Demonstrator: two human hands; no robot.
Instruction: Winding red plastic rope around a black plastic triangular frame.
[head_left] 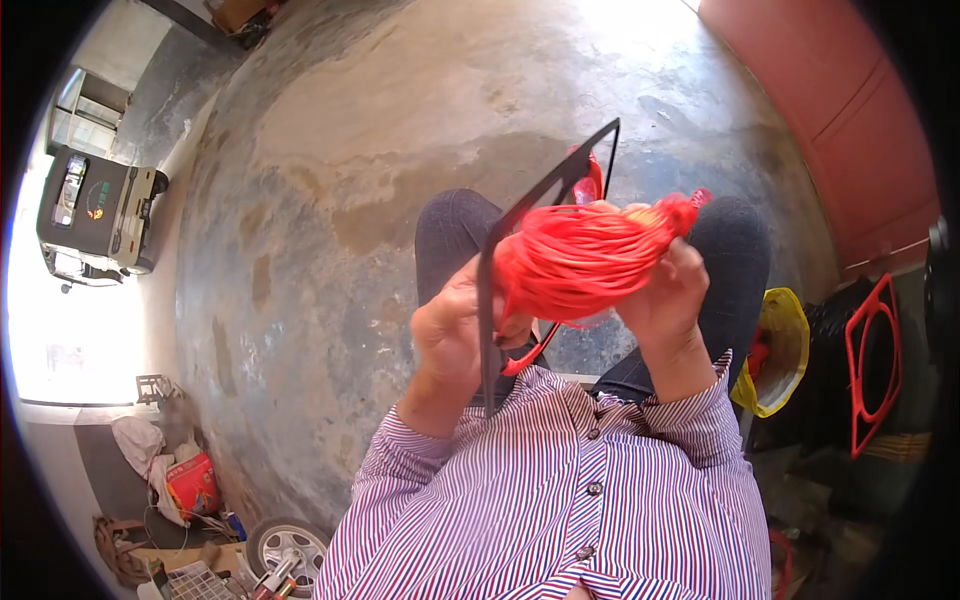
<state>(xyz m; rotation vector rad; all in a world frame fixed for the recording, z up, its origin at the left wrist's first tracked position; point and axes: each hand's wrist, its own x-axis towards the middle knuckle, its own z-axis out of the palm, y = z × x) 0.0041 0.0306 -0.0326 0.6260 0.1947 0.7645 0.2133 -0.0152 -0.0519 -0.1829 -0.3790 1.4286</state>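
left hand (455,335): raised before the chest, fingers curled shut around a dark frame, thumb side up | right hand (668,290): raised level with the left, fingers closed over a bundle of red cord | forearms: both rise from striped cuffs, wrists bent inward, hands near each other

A rough workshop or garage — stained concrete floor (400,150), a loose wheel (287,545), scattered tools (200,580), a parked vehicle (95,215) outside.
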